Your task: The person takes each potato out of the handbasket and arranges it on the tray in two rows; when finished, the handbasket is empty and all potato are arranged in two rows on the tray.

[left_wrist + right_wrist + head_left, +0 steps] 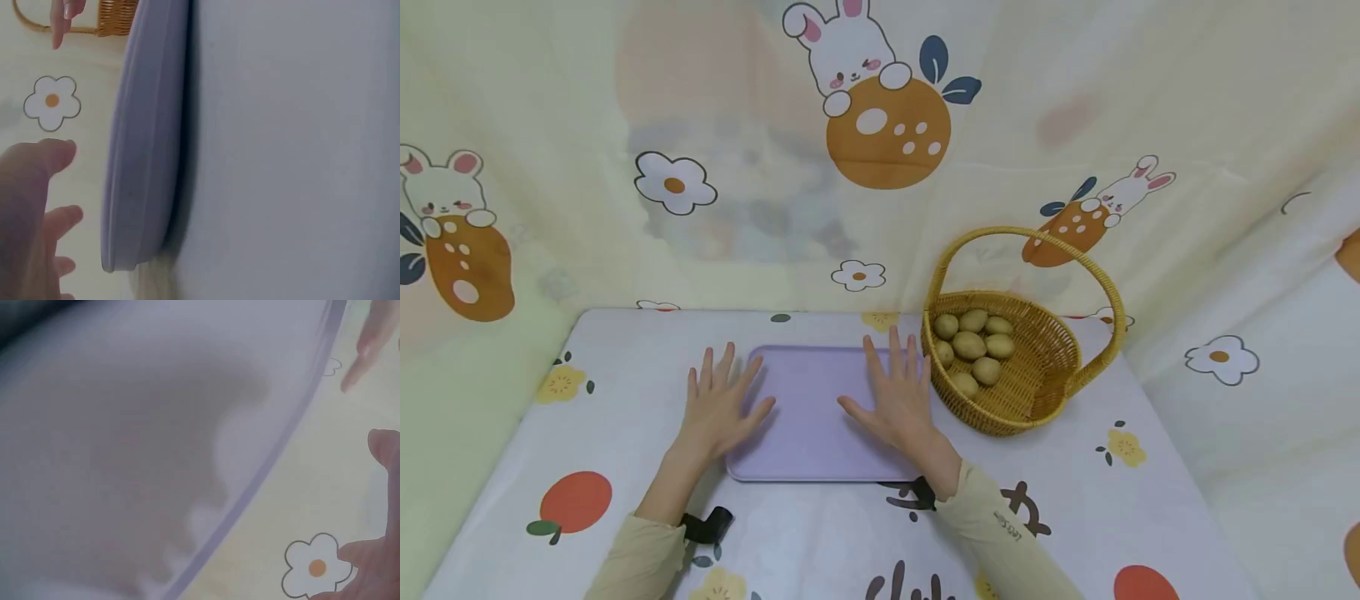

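A flat purple tray [808, 417] lies on the table between the two hands. The left hand [718, 412] is spread with straight fingers over the tray's left edge and holds nothing. Over the tray's right side the right hand [898, 404] is spread the same way, its fingers near the basket. In the right wrist view a hand-shaped shadow falls on the tray [156, 456], and the hand [375, 569] appears apart from it. The left wrist view shows the tray's side wall [147, 144] beside the left hand [31, 181].
A wicker basket [1030, 387] with a tall handle stands at the back right, close to the right hand. Several potatoes [970, 345] lie in its left part. A patterned cloth [647, 433] covers the table, and a printed curtain [760, 250] hangs behind.
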`<act>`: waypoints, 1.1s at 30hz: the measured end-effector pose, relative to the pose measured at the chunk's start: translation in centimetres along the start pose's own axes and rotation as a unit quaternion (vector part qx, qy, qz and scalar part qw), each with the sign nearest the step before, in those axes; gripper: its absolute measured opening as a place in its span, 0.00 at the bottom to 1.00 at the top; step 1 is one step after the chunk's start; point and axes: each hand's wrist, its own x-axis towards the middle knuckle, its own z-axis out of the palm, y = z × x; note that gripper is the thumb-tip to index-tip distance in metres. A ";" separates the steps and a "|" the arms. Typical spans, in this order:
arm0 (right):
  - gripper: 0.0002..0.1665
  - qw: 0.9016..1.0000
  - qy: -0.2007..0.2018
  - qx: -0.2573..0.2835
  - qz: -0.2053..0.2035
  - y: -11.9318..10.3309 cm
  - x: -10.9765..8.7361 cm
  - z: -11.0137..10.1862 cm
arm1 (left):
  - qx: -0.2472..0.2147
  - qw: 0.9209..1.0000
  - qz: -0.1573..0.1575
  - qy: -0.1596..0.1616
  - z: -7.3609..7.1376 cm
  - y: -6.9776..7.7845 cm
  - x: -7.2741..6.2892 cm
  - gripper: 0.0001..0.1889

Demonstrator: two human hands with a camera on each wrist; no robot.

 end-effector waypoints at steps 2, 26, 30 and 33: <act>0.57 1.000 0.005 0.005 -0.005 0.2 0.1 -0.1 | -0.005 1.000 -0.001 -0.003 0.2 -0.3 -0.3 0.37; 0.42 0.978 0.011 0.203 0.044 8.1 1.4 -4.9 | -0.105 0.994 0.012 -0.003 2.0 -3.5 -1.4 0.33; 0.39 0.968 -0.002 0.240 0.069 10.4 1.2 -5.9 | -0.122 0.992 0.022 0.006 2.0 -3.5 -1.3 0.33; 0.34 0.963 0.006 0.259 0.072 12.5 1.0 -6.5 | -0.132 0.991 0.031 0.017 2.0 -3.5 -1.1 0.33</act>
